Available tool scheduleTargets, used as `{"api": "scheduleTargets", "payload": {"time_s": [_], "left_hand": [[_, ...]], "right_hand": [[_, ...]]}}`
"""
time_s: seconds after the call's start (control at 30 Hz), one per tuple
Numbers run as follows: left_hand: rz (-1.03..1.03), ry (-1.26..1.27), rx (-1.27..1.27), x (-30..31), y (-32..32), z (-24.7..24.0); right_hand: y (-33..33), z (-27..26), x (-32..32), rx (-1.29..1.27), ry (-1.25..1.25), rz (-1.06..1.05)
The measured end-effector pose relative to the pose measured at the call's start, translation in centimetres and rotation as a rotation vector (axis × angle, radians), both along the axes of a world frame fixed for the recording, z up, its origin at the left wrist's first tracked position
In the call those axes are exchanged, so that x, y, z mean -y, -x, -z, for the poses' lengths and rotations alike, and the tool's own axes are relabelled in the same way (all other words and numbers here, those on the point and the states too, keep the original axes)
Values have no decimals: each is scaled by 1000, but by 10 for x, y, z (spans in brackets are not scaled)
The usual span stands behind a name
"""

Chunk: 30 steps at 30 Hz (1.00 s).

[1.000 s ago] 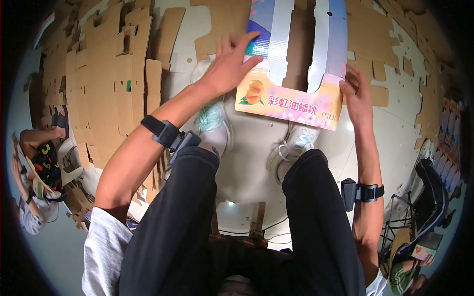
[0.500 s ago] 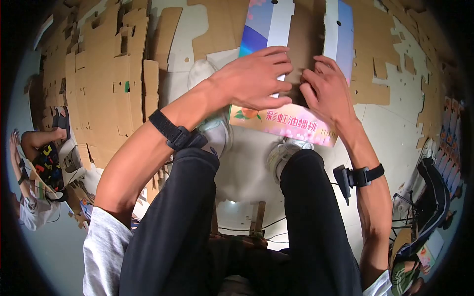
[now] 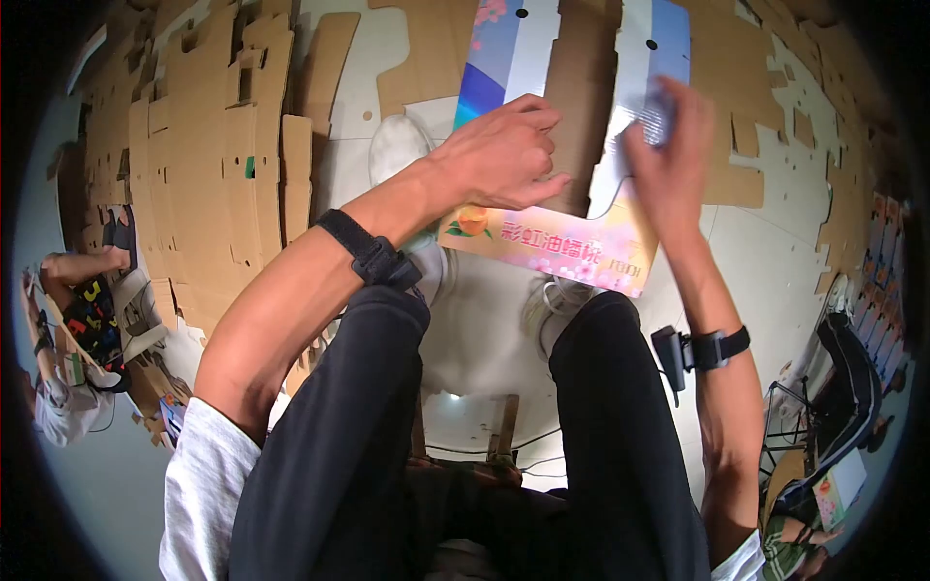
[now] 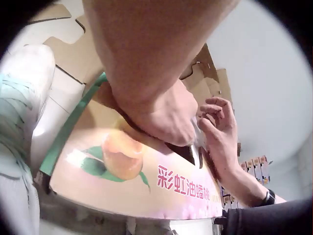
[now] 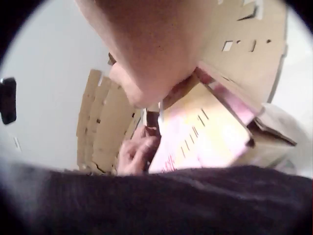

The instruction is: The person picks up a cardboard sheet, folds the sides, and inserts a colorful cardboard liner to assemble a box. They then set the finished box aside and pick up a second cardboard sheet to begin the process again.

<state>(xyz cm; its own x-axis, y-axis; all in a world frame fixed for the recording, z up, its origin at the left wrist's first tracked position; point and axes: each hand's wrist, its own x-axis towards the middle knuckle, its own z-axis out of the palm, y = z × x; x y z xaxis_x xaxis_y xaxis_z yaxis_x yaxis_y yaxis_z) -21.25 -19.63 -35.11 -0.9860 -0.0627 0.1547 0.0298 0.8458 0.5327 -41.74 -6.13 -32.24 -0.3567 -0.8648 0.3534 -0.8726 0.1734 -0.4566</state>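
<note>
A printed cardboard box (image 3: pixel 581 247) with a peach picture and pink lettering stands before the shoes, a long opening down its top. My left hand (image 3: pixel 499 160) lies over the box's left top flap (image 3: pixel 528 63), its fingers curled over the inner edge beside the opening. In the left wrist view, the fingertips of the left hand (image 4: pixel 168 115) are hidden in the opening. My right hand (image 3: pixel 673 155), blurred, is over the right top flap (image 3: pixel 635 97) with fingers extended and thumb apart. The right wrist view shows the box's front panel (image 5: pixel 200 132) from its side.
Flattened brown cardboard sheets (image 3: pixel 213 174) are stacked on the left, with more cardboard (image 3: pixel 731 126) behind the box on the right. A white shoe (image 3: pixel 402 150) is close to the box's left side. Other people (image 3: pixel 73 320) sit at the far left and lower right.
Both hands went from the box's outer sides in to the opening. Since then my right hand has swung outward over the right flap. The box has shifted slightly left and toward me.
</note>
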Motion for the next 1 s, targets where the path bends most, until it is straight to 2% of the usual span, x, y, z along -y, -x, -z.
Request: {"api": "scheduleTargets", "payload": {"time_s": [0.03,0.1,0.13,0.23,0.33,0.43,0.63,0.73,0.83,0.9,1.0], "left_hand": [[-4,-15,29,0,0,2],[-18,-3,38,1,1,5],[-23,-1,41,1,1,5],[-30,-5,29,-1,1,3],[-30,29,20,1,-6,-2],[-30,114,-40,5,-16,-1],[-110,86,-126,10,-31,4],[-372,91,-138,17,-48,16],[-825,-31,-97,20,-77,38],[-1148,-13,-53,27,-99,70],[-1337,-849,-73,68,-108,91]], "right_hand": [[13,6,5,-35,35,144],[37,19,15,562,-215,449],[50,18,16,934,-414,433],[52,29,4,1325,-380,339],[66,24,7,1327,-511,230],[64,20,11,1291,-514,235],[66,30,12,1298,-503,257],[63,27,12,1310,-493,262],[57,20,13,1352,-471,254],[57,21,11,1375,-472,264],[51,13,15,1354,-486,263]]}}
